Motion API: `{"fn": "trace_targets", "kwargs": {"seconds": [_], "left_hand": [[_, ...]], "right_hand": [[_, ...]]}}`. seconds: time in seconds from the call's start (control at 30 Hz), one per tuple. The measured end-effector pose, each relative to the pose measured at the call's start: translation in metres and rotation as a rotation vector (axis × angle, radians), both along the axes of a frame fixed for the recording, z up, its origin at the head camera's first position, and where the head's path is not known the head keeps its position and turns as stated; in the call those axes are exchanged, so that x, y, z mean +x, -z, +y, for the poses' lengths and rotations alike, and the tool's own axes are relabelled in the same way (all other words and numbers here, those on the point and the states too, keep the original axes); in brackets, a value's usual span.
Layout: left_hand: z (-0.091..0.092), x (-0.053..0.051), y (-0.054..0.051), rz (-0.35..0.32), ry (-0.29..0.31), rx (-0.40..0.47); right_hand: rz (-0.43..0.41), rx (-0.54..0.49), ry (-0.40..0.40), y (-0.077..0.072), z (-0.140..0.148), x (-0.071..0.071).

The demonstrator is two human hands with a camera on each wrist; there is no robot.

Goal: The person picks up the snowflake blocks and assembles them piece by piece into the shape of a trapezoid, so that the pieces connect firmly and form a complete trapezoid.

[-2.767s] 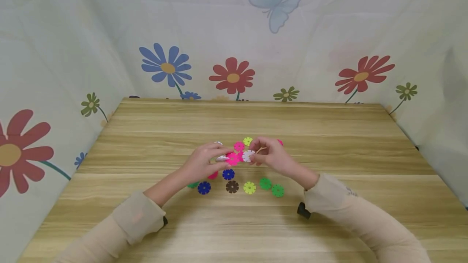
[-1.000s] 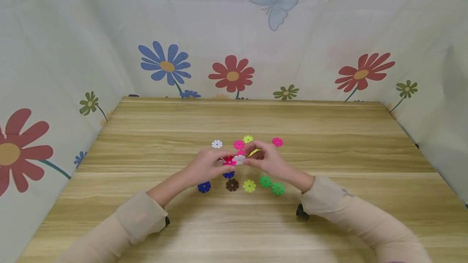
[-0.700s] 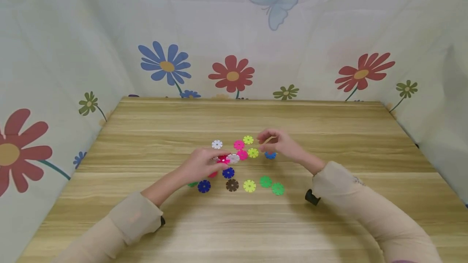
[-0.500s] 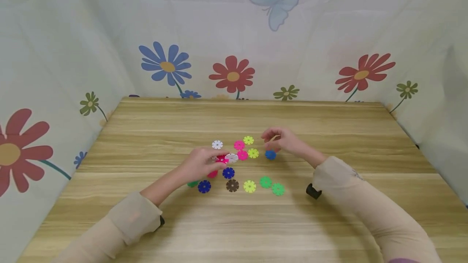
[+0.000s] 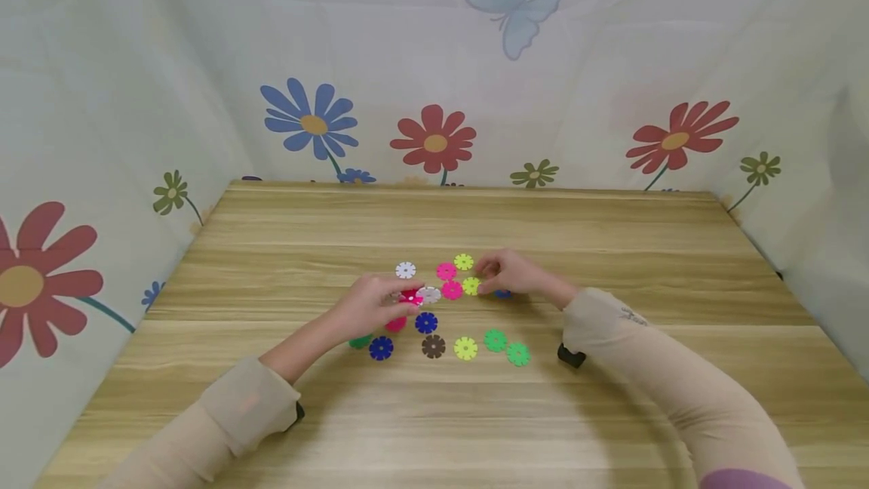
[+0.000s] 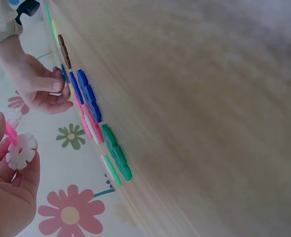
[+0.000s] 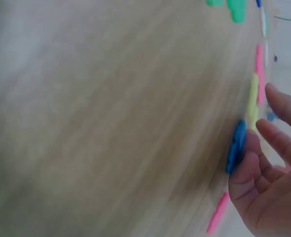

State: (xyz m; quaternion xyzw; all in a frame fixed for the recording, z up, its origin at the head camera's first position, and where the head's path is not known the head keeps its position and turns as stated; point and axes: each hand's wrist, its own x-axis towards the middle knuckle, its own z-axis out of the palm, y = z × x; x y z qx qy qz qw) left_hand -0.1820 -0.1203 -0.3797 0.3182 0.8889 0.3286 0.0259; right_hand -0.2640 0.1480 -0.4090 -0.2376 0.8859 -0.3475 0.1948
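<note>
My left hand [image 5: 363, 308] pinches a small joined piece of notched plastic discs above the table. In the left wrist view, a pink disc [image 6: 11, 133] slots into a white disc [image 6: 22, 151], and part of another pale disc shows behind. My right hand [image 5: 516, 274] holds nothing that I can see. Its fingertips are beside a yellow disc [image 5: 471, 286] on the table, close to a pink disc [image 5: 452, 290]. A blue disc [image 7: 236, 146] lies by the right fingers, partly hidden under that hand in the head view. Whether the fingers touch either disc, I cannot tell.
Loose discs lie on the wooden table [image 5: 434, 429]: a white one [image 5: 405, 270], a brown one [image 5: 433, 346], a dark blue one [image 5: 381, 348], a green one [image 5: 518, 354] and several more. A flower-printed curtain [image 5: 584, 59] surrounds the table.
Both hands were at the joined discs. My right hand then let go of the white disc, moved right, and has come back left to the yellow disc. My left hand kept its hold.
</note>
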Motion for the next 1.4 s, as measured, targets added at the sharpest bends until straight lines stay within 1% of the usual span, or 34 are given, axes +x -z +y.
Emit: {"fn": "trace_targets", "kwargs": {"seconds": [0.27, 0.4, 0.53, 0.67, 0.77, 0.8, 0.9, 1.0, 1.03, 1.13, 1.23, 1.4], "left_hand": [[0.0, 0.0, 0.0, 0.003, 0.001, -0.007], [0.0, 0.0, -0.001, -0.002, -0.002, -0.009], [0.0, 0.0, 0.0, 0.008, 0.0, -0.017], [0.0, 0.0, 0.0, 0.019, 0.005, -0.019], [0.0, 0.0, 0.001, 0.031, 0.007, -0.019], [0.0, 0.001, 0.001, 0.035, 0.006, -0.02], [0.0, 0.0, 0.001, 0.048, 0.009, -0.016], [0.001, 0.0, 0.001, 0.056, 0.005, -0.006], [0.001, 0.0, 0.001, 0.062, 0.004, -0.002], [0.002, -0.001, 0.003, 0.098, -0.006, 0.006], [0.004, -0.002, 0.004, 0.152, -0.025, 0.006], [0.008, 0.0, 0.003, 0.208, -0.05, 0.018]], "right_hand": [[0.085, 0.097, 0.028, 0.004, -0.011, 0.005], [0.104, 0.103, 0.032, 0.004, -0.013, 0.006], [0.123, 0.111, 0.021, 0.003, -0.015, 0.007], [0.131, 0.098, 0.007, 0.005, -0.017, 0.007], [0.144, 0.063, -0.002, 0.006, -0.017, 0.006], [0.166, 0.026, -0.017, 0.008, -0.015, 0.006], [0.153, -0.039, -0.012, 0.007, -0.014, 0.007], [0.094, -0.125, 0.027, 0.005, -0.014, 0.008], [0.05, -0.144, 0.061, 0.002, -0.014, 0.01], [-0.018, -0.264, 0.111, -0.004, -0.014, 0.014], [-0.068, -0.371, 0.146, -0.014, -0.015, 0.019], [-0.129, -0.452, 0.185, -0.032, -0.017, 0.031]]}}
